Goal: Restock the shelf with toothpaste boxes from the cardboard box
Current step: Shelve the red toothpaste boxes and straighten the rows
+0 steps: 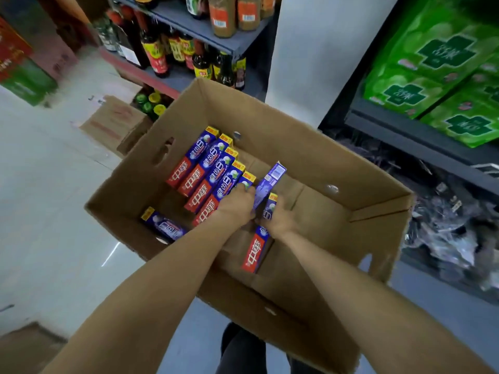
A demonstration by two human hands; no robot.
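Both bare forearms reach down into the open brown cardboard box point(310, 163), where the right hand point(279, 221) clasps a blue-and-red toothpaste carton point(258, 245) lying flat, with a tilted purple carton point(267, 184) propped just above its fingers. Beside it, the left hand point(237, 205) presses on the nearest carton in the row of blue-and-red toothpaste cartons point(208, 171), apparently gathering several for one trip. Beyond the grips, one stray carton point(163, 225) lies left, and the dark shelf with green packs point(421, 136) stands right.

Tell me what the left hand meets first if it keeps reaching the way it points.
Likely the nearest red-and-blue toothpaste box in the row; the left hand already seems to touch it.
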